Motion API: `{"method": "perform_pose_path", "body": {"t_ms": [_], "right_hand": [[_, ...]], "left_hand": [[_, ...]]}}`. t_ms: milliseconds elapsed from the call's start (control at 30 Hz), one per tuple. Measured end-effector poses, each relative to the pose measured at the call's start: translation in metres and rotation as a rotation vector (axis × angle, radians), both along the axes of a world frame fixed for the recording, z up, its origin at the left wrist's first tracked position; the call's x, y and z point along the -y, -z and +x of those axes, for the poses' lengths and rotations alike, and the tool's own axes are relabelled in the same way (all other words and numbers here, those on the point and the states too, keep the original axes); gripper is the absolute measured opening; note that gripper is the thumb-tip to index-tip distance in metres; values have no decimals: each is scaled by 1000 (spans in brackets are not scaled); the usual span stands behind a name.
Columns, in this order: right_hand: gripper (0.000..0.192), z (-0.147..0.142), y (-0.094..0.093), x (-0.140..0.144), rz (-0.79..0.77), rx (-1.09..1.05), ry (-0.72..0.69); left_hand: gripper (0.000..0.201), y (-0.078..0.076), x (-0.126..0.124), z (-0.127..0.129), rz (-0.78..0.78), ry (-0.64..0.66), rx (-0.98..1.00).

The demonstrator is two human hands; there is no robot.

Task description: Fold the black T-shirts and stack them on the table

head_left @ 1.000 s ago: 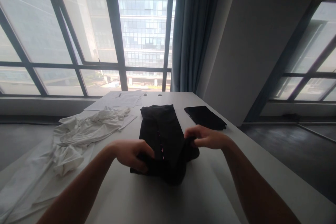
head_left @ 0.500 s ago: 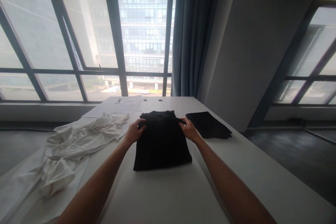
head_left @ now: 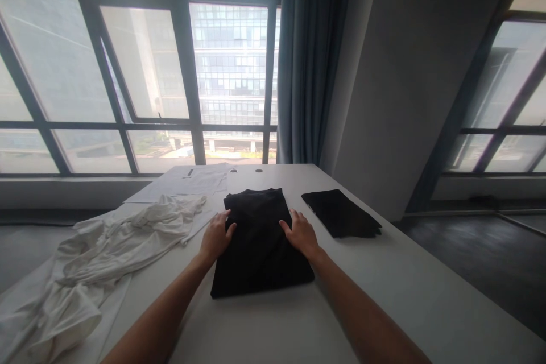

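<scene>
- Folded black garment (head_left: 261, 242) lies flat on the white desk (head_left: 375, 296), roughly mid-desk, a neat rectangle with its far edge toward the window
- Left hand (head_left: 216, 234) rests palm-down on the garment's left edge, fingers spread and flat, nothing clamped
- Right hand (head_left: 301, 232) lies flat on the garment's right side, fingers apart and pointing away from the person; pressing or smoothing, not gripping
- Judgement: this piece looks folded; edges line up, no loose sleeve or hem showing. What is left on it seems only flattening, perhaps moving it aside
- Right of the garment, apart from it: a second folded black piece (head_left: 341, 213), lying flat near the desk's right edge; reads as a finished item
- Left of the garment, near but not touching it: a crumpled white garment (head_left: 115, 244), spread and bunched, trailing toward the desk's near-left corner; unfolded, so likely work remaining
- Beyond the garment, toward the window: white sheets of paper (head_left: 191, 181) lying flat, and two small round holes (head_left: 246, 170) in the desk surface
- Cannot tell what kind of clothing the black piece is; too dark for detail
- Overall tally as judged: one black piece done, one under the hands nearly done, the white one untouched
</scene>
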State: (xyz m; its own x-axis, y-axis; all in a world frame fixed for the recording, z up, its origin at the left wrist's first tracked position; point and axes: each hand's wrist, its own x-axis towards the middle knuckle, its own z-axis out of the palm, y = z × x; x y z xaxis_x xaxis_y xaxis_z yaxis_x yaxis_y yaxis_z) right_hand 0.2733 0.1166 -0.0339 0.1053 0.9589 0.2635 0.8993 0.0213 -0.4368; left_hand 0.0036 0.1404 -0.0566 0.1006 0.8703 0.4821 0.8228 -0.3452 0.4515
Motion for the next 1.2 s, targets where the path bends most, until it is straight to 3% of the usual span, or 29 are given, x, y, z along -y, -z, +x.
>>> {"method": "perform_pose_path", "body": {"t_ms": [100,167,267,433,567,633,700,767,833,900,1000,1200], "right_hand": [[59,-23,-2,21,-26,115,-179],[60,-35,6,31,-88,164,-296],[65,-38,24,38,-190,206,-364],[74,-18,39,28,-247,211,-243],[76,-6,39,20,-289,199,-56],[72,-6,36,20,-228,210,-7],[67,-10,32,22,-85,244,-35],[63,-16,29,25,34,273,-155],[62,-19,29,26,3,270,-290],[63,-19,32,23,-128,250,-352],[66,-12,39,15,-253,216,-292],[67,5,45,4,-296,190,-145]], "left_hand": [[41,1,27,22,-56,110,-188],[46,7,42,34,-138,178,-280],[55,19,52,38,-240,222,-385],[66,26,41,15,-322,155,-407],[69,24,33,5,-362,20,-367],[66,24,34,8,-309,-12,-341],[59,25,39,14,-222,27,-314],[56,25,43,21,-167,120,-311],[55,27,45,25,-196,189,-343],[58,28,41,24,-266,193,-377],[63,31,29,13,-349,153,-374],[65,31,14,-10,-408,180,-329]]}}
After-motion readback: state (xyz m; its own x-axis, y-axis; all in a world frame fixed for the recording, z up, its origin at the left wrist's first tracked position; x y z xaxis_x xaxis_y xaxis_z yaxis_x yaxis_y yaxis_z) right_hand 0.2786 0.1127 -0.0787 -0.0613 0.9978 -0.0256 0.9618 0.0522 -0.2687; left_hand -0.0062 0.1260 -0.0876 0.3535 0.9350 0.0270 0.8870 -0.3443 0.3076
